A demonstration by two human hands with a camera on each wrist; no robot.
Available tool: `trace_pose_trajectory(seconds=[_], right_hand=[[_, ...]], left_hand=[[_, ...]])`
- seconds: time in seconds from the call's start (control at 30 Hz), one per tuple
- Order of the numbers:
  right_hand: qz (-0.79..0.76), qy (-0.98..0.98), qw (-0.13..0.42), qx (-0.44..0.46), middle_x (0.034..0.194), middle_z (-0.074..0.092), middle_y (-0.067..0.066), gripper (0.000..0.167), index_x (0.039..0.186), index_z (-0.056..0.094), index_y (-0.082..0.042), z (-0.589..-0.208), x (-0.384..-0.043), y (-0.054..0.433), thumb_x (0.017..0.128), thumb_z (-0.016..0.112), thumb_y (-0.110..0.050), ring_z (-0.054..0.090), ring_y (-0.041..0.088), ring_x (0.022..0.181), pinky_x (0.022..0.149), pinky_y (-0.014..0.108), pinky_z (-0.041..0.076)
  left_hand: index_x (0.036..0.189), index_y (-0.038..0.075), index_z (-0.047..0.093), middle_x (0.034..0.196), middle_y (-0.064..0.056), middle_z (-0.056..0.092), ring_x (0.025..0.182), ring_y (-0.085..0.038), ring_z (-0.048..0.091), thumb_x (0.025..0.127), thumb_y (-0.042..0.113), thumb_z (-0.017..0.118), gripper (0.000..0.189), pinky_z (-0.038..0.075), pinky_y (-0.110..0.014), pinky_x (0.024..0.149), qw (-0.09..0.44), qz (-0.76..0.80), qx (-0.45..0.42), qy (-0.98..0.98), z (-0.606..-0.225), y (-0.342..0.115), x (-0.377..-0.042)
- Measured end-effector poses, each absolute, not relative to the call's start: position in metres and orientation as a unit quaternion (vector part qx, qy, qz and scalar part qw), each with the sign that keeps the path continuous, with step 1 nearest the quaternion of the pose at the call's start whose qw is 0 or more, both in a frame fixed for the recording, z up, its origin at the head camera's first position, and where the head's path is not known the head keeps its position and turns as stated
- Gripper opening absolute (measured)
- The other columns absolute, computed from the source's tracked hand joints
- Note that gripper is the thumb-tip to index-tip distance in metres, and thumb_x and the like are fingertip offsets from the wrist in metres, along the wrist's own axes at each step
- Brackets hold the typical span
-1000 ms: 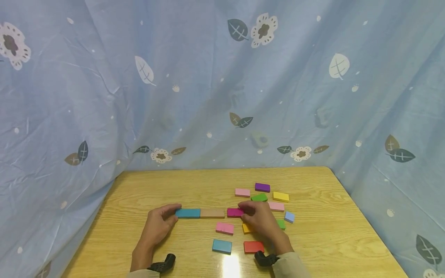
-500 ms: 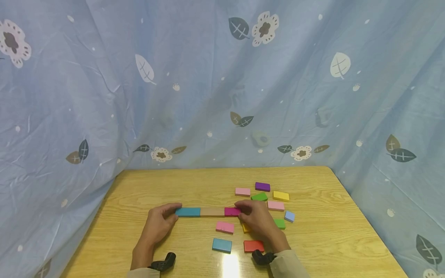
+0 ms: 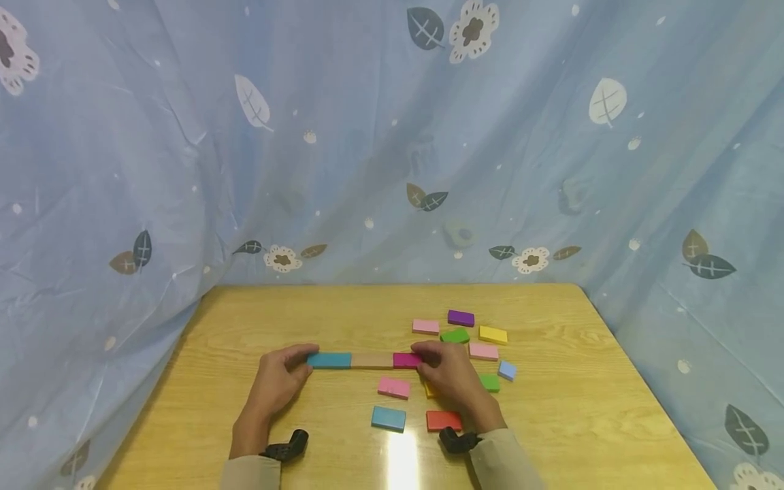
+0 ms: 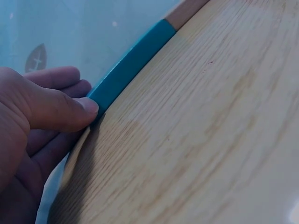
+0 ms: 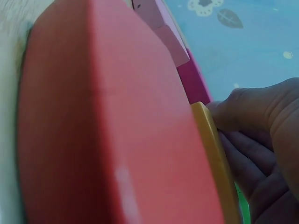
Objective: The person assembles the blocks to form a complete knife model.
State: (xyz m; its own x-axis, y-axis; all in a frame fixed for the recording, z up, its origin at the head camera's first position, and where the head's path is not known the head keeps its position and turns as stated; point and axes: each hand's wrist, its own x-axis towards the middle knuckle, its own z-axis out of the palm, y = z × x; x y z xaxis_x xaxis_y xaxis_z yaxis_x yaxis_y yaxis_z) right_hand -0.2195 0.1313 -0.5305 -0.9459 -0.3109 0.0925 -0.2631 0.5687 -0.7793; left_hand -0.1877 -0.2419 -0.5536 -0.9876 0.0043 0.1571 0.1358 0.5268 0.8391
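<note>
Three flat blocks lie end to end on the table in the head view: a blue block (image 3: 331,361), a natural wood block (image 3: 372,361) and a magenta block (image 3: 404,361). At the row's left end my left hand (image 3: 278,380) pinches the blue block between thumb and fingers. The left wrist view shows the thumb on the near side of that blue block (image 4: 135,65). My right hand (image 3: 452,374) pinches the right end of the magenta block, whose end is hidden by the fingers. Partly under that hand sits an orange block (image 3: 430,390).
In front of the row lie a pink block (image 3: 394,388), a lighter blue block (image 3: 388,418) and a red block (image 3: 442,420). Behind and right are a purple block (image 3: 461,318), a yellow block (image 3: 493,334), a small pale blue block (image 3: 507,370) and several pink and green ones.
The right hand has slid the magenta block left, closing the small gap to the wood block. My left hand keeps its hold on the blue block. The head view has tilted slightly down.
</note>
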Motion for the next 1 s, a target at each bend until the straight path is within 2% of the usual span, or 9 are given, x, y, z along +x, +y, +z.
trace_pose_trajectory(seconds=[0.13,0.23,0.4,0.63,1.0], right_hand=[[-0.446,0.881,0.032,-0.158,0.131,0.079,-0.004,0.039,0.137,0.077,-0.016,-0.528,-0.225,0.132,0.098,0.081,-0.009,0.074,0.018,0.122,0.109,0.046,0.062],[-0.462,0.873,0.023,-0.156,0.131,0.079,0.0,0.041,0.139,0.076,-0.014,-0.526,-0.23,0.136,0.098,0.082,-0.009,0.077,0.022,0.121,0.107,0.044,0.063],[-0.477,0.865,-0.013,-0.156,0.127,0.081,0.009,0.037,0.134,0.078,-0.009,-0.527,-0.241,0.15,0.097,0.083,-0.007,0.08,0.026,0.115,0.1,0.039,0.066],[-0.458,0.879,-0.023,-0.132,0.119,0.083,0.006,0.034,0.13,0.08,-0.011,-0.531,-0.254,0.17,0.097,0.083,-0.008,0.08,0.024,0.109,0.096,0.039,0.068],[-0.445,0.885,-0.021,-0.137,0.128,0.081,0.013,0.039,0.136,0.076,-0.002,-0.529,-0.279,0.183,0.098,0.082,-0.006,0.078,0.032,0.118,0.104,0.047,0.065]], left_hand=[[0.136,0.008,0.077,0.137,-0.012,0.077,0.134,-0.035,0.071,0.096,-0.008,0.076,0.043,0.058,-0.052,0.112,0.08,-0.48,-0.05,-0.872,-0.55,-0.245,-0.192],[0.137,0.007,0.076,0.138,-0.013,0.076,0.134,-0.035,0.071,0.097,-0.007,0.075,0.043,0.057,-0.053,0.113,0.079,-0.481,-0.053,-0.872,-0.549,-0.245,-0.194],[0.137,0.007,0.076,0.139,-0.012,0.076,0.135,-0.035,0.07,0.097,-0.007,0.075,0.043,0.056,-0.054,0.115,0.073,-0.483,-0.048,-0.872,-0.55,-0.245,-0.193],[0.137,0.007,0.076,0.139,-0.012,0.076,0.135,-0.035,0.07,0.096,-0.007,0.075,0.043,0.055,-0.055,0.116,0.071,-0.485,-0.043,-0.87,-0.552,-0.246,-0.192],[0.137,0.008,0.076,0.139,-0.01,0.076,0.136,-0.034,0.07,0.097,-0.006,0.074,0.042,0.054,-0.055,0.117,0.059,-0.504,-0.034,-0.861,-0.558,-0.244,-0.189]])
